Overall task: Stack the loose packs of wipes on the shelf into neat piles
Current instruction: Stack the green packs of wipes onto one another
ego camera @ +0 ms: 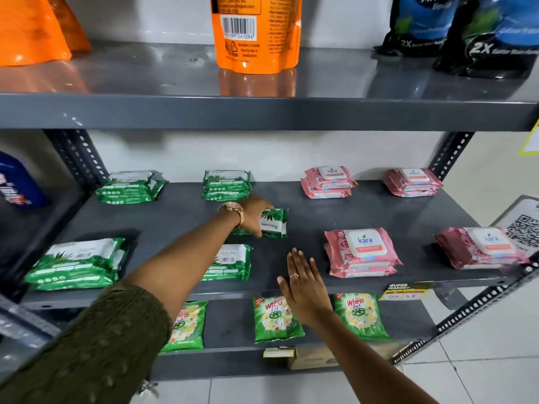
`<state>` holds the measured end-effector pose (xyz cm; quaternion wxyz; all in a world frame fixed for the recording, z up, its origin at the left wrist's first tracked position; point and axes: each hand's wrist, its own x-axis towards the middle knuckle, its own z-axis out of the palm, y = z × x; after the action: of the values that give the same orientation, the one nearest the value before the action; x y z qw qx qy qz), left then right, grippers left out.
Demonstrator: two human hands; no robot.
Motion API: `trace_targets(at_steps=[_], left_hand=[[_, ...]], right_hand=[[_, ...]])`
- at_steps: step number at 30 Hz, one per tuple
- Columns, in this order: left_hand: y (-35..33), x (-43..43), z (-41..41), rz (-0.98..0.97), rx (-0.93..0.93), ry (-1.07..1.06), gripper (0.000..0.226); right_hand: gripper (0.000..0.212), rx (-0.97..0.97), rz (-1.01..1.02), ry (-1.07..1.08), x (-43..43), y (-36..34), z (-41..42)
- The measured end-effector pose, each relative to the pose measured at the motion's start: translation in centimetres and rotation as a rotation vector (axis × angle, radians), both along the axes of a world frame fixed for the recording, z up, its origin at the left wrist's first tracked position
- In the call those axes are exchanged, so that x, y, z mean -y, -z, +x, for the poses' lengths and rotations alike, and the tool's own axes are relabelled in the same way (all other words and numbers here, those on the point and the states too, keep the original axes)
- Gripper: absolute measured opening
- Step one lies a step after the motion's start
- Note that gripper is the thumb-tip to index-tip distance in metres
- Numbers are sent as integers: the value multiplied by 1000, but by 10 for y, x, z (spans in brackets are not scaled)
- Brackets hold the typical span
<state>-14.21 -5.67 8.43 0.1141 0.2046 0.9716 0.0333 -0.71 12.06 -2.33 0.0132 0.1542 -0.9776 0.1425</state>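
Note:
On the grey middle shelf (303,217) my left hand (253,217) grips a loose green wipes pack (275,224) lying mid-shelf. My right hand (303,282) hovers flat and open over the shelf's front edge, holding nothing. Green wipes piles stand at the back left (129,186), back centre (227,185), front left (77,263) and front centre (232,262), the last partly hidden by my left arm. Pink wipes piles sit at the back (328,182) (412,182) and at the front right (361,252) (481,247).
The upper shelf carries orange pouches (256,33) and black-and-blue pouches (493,33). Below, green detergent packets (275,319) stand on the lower shelf. A price tag (405,291) hangs on the shelf edge. A blue bottle (17,182) stands at far left.

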Motion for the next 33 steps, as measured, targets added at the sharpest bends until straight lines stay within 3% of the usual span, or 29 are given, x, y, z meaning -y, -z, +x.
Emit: trace_targets(at_steps=[5, 15, 19, 21, 24, 26, 28, 29, 31, 32, 33], left_hand=[[-29, 37, 46, 46, 27, -19, 86], [-3, 73, 90, -79, 63, -106, 99], [-2, 67, 91, -112, -22, -222, 113], [1, 62, 92, -110, -77, -314, 104], [-11, 52, 99, -171, -191, -270, 69], [15, 79, 77, -247, -198, -151, 71], [101, 142, -13, -274, -24, -127, 70], [139, 167, -43, -169, -90, -103, 63], [115, 162, -18, -164, -24, -132, 47], [68, 132, 20, -300, 89, -151, 40], [10, 96, 74, -312, 99, -222, 28]], right_hand=[[88, -42, -11, 30, 1, 8, 5], [91, -98, 24, 68, 6, 10, 6], [98, -74, 40, 59, 5, 9, 7], [99, -67, 47, 60, 4, 8, 7], [99, -61, 41, 61, 4, 7, 8], [99, -60, 35, 60, 4, 7, 8], [100, -57, 38, 59, 4, 6, 8], [100, -52, 41, 59, 4, 6, 8], [102, -43, 49, 58, 4, 6, 9], [103, -37, 54, 57, 3, 6, 9], [103, -32, 55, 55, 3, 5, 9]])
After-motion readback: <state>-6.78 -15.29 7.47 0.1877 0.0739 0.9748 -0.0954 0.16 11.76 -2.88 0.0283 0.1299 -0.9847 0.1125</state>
